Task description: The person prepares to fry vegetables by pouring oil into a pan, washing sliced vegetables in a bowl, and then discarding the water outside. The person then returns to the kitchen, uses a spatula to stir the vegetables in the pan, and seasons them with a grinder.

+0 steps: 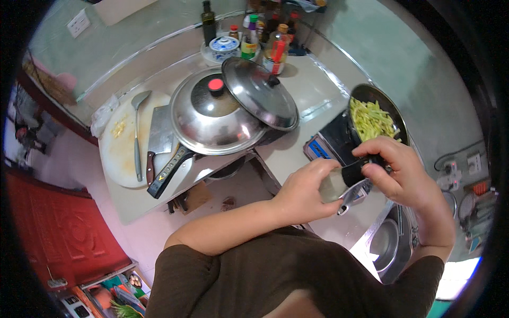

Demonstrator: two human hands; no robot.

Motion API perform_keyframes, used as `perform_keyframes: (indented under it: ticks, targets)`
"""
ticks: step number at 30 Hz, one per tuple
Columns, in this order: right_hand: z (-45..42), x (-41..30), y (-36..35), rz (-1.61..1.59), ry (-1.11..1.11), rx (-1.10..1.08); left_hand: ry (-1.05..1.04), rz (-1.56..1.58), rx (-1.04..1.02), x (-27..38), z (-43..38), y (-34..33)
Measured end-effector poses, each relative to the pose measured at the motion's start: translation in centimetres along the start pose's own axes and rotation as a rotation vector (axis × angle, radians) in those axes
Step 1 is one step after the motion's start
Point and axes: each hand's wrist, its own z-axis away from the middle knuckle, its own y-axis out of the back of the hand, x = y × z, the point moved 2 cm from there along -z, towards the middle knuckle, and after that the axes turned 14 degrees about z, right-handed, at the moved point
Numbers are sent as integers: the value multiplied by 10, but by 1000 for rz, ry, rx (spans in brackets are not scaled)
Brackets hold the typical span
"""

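Observation:
In front of my body, my left hand (304, 190) is wrapped around a clear bottle or jar (331, 187), tilted on its side, with pale contents. My right hand (397, 171) grips the black top (352, 173) of that container. Just beyond the right hand, a dark frying pan (401, 115) holds shredded pale-green vegetables (373, 119). The pan rests on a black portable stove (338, 131) with a blue label. Below the container a grey metal handle with a loop end (345, 206) shows, partly hidden by my hands.
Left of centre stands a lidded wok (218, 135), a second steel lid (260, 95) leaning on it. A round cutting board (111, 159) carries a spatula (137, 139), chopped garlic (118, 127) and a cleaver (160, 131). Several bottles (249, 37) line the back; a sink basin (385, 242) is lower right.

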Motion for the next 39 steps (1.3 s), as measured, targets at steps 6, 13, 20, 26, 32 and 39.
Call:
perform_keyframes:
  ticks: [6, 13, 20, 26, 32, 39]
  targets:
    - [20, 27, 1, -241, -23, -113, 312, 264, -320, -12, -5, -4]
    - [25, 26, -8, -284, -183, -3, 446, 548, -555, -19, -17, 7]
    - [34, -2, -23, -216, -113, -90, 160, 258, -746, -20, -11, 17]
    - [44, -9, -16, -125, -208, -238, 159, 244, -756, -26, -6, 13]
    - [56, 3, -14, -127, -159, 102, 242, 386, -715, -25, -17, 2]
    - [71, 7, -17, -556, -376, 153, 142, 292, -763, -10, -17, -2]
